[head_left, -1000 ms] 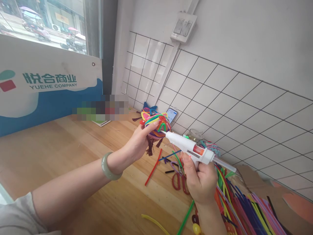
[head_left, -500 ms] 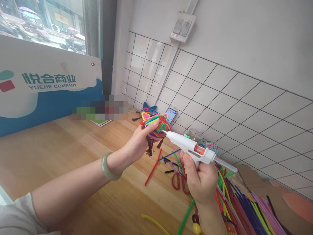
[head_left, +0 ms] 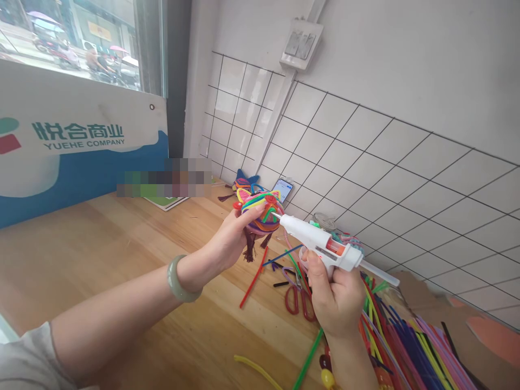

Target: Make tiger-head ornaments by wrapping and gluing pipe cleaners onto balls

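My left hand (head_left: 233, 235) is closed around a colourful pipe-cleaner animal head (head_left: 264, 223), which has pointed ears, red round pieces and dark tassels hanging below. In my right hand (head_left: 337, 300) is a white hot glue gun (head_left: 311, 235), gripped by its handle. Its metal nozzle points left, at the front of the animal head, close to the green pipe-cleaner piece; whether the tip touches cannot be made out. A clear glue stick (head_left: 379, 272) juts from the gun's back end.
Red-handled scissors (head_left: 298, 300) lie below the gun among loose pipe cleaners (head_left: 254, 279). Bundled pipe cleaners (head_left: 418, 346) fill the right side. A phone (head_left: 282, 192) leans on the wire grid (head_left: 345, 135); a second colourful craft piece (head_left: 244, 183) sits behind the animal head.
The glue gun has shifted slightly right, its nozzle drawing back a little from the animal head. My left hand keeps its hold, almost unmoved.
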Tool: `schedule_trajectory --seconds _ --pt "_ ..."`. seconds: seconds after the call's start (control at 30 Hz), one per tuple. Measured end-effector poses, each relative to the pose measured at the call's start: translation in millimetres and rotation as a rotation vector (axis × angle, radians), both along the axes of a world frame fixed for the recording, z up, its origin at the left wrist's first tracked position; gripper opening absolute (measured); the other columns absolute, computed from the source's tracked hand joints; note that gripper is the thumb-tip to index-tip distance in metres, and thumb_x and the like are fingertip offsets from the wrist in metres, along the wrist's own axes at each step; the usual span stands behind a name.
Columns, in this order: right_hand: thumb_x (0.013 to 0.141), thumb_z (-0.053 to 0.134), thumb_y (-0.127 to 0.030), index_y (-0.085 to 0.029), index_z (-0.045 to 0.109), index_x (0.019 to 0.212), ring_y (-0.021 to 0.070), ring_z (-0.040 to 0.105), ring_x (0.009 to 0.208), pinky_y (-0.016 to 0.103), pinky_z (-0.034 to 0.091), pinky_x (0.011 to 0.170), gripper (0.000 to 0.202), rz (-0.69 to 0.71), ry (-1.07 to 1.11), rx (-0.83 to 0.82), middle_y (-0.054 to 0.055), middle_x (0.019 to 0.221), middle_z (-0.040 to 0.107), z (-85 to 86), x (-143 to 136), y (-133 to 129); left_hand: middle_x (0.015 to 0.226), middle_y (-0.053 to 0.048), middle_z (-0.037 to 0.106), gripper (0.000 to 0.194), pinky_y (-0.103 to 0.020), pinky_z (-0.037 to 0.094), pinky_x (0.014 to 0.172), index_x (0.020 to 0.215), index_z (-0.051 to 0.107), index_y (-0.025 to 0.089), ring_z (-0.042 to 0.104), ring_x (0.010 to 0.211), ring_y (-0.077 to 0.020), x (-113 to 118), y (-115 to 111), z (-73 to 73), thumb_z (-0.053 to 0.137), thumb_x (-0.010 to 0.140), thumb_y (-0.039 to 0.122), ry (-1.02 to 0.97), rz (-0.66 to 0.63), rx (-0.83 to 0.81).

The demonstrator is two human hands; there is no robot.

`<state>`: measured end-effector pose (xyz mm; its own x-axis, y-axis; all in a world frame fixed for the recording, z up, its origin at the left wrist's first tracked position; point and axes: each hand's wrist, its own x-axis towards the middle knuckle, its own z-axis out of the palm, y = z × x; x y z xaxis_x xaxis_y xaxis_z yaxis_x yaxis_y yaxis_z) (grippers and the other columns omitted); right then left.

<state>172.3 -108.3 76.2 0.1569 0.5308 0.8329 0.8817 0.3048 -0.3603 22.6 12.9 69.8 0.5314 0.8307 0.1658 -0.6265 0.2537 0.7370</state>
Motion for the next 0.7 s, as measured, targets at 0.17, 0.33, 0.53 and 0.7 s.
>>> schedule_trajectory --seconds 0.17,0.33,0.53,0.7 --pt "0.093 0.058 -0.030 -0.015 0.065 0.086 0.0128 0.059 0.057 0.025 0.050 0.057 0.018 0.005 -0.019 0.018 0.001 0.069 0.063 0.7 -0.5 1.0 0.110 -0.009 0.073 0.036 -0.026 0.054 0.079 0.115 0.069 0.018 0.067 0.093 -0.0189 0.0 -0.8 0.9 0.071 0.084 0.037 -0.036 -0.010 -0.012" --pt "0.093 0.058 -0.030 -0.016 0.065 0.088 0.0141 0.061 0.059 0.026 0.050 0.056 0.015 -0.018 -0.057 0.028 0.002 0.070 0.065 0.1 0.3 0.9 0.105 -0.009 0.073 0.033 -0.027 0.054 0.069 0.106 0.072 0.017 0.067 0.087 -0.0207 0.0 -0.2 0.0 0.070 0.084 0.041 -0.015 0.002 0.023" --pt "0.093 0.059 -0.031 -0.016 0.065 0.088 0.0153 0.062 0.061 0.027 0.051 0.057 0.016 -0.027 -0.065 0.036 0.002 0.071 0.065 -1.0 1.3 1.1 0.100 -0.010 0.073 0.033 -0.029 0.054 0.068 0.104 0.073 0.018 0.067 0.086 -0.0228 -0.6 -0.6 0.1 0.069 0.084 0.043 0.005 0.002 0.033" --pt "0.093 0.059 -0.030 -0.016 0.064 0.091 0.0155 0.063 0.061 0.026 0.051 0.057 0.015 -0.026 -0.067 0.043 0.002 0.072 0.067 -0.8 0.9 1.4 0.109 -0.010 0.072 0.036 -0.030 0.054 0.078 0.110 0.070 0.018 0.067 0.094 -0.0226 0.5 -0.1 -1.5 0.071 0.083 0.041 -0.014 0.004 -0.008"
